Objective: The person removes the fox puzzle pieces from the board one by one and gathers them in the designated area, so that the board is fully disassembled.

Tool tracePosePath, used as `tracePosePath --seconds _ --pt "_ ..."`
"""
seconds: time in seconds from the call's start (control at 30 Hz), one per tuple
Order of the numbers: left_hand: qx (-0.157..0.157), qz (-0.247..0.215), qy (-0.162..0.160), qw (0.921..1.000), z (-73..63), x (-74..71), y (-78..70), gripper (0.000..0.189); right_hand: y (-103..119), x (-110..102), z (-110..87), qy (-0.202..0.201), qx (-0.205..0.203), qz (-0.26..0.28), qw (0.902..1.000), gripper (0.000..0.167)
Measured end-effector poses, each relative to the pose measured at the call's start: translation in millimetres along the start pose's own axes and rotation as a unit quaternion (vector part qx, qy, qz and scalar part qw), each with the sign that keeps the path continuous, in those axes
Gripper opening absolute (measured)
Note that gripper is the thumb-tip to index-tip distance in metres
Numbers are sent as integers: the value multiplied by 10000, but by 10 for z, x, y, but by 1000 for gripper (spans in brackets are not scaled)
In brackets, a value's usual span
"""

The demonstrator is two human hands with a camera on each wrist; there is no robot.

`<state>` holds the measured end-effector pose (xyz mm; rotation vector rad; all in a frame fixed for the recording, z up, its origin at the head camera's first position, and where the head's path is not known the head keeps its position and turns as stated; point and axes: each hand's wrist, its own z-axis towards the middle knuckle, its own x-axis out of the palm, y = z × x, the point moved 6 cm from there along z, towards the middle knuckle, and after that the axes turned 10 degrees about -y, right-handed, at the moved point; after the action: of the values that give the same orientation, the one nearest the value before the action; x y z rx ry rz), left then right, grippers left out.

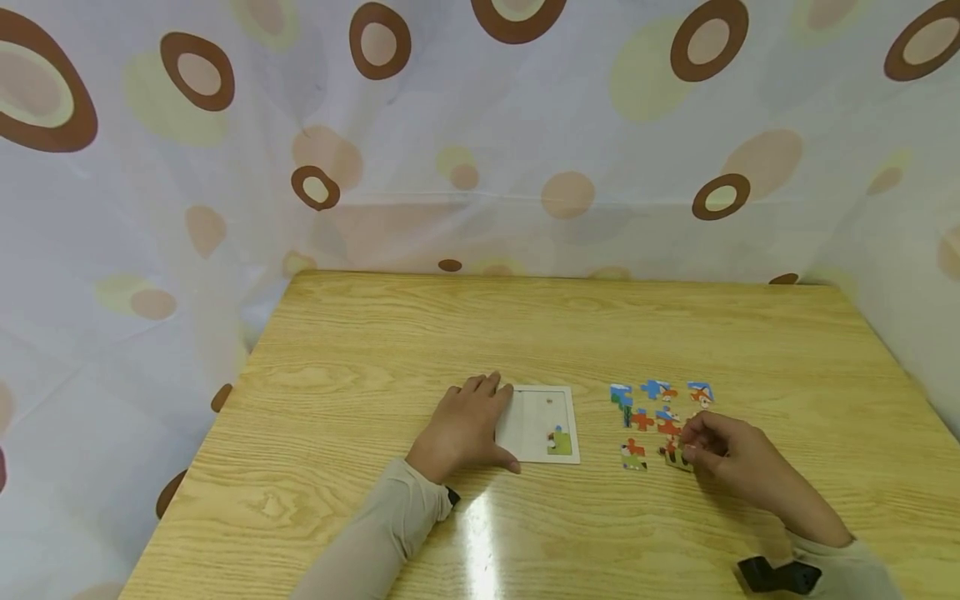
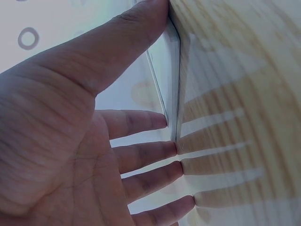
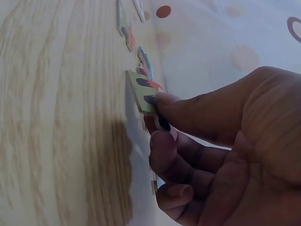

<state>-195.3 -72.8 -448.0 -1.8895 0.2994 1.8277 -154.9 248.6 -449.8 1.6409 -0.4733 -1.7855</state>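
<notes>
My left hand (image 1: 467, 427) rests at the left edge of a white puzzle frame (image 1: 575, 425), its fingers and thumb spread along the border and fairly straight. One green puzzle piece (image 1: 559, 442) lies in the frame's lower right corner. To the right, my right hand (image 1: 738, 458) pinches a green puzzle piece with dark patches (image 3: 143, 92) between thumb and fingers. That piece is tilted up from the table in the right wrist view. In the left wrist view, the left fingertips (image 2: 165, 149) touch the table beside the frame edge (image 2: 175, 80).
Several loose puzzle pieces (image 1: 642, 419) lie between the frame and my right hand, with blue, red and green prints. A red and green piece (image 1: 633, 454) sits nearest the front. The wooden table (image 1: 337, 333) meets a patterned cloth (image 1: 420, 125) at its back edge.
</notes>
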Motion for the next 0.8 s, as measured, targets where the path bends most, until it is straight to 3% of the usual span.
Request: tracePosePath --seconds 0.4,0.6,0.8 --pt "43 52 -44 10000 0 8 -5 110 23 82 51 70 69 -670 9977 14" --pt "90 130 -86 9998 -1 -8 -7 111 55 76 51 87 98 -666 9977 12" --pt "49 118 -32 9999 -4 -3 0 111 166 80 90 -203 -159 -476 9985 11"
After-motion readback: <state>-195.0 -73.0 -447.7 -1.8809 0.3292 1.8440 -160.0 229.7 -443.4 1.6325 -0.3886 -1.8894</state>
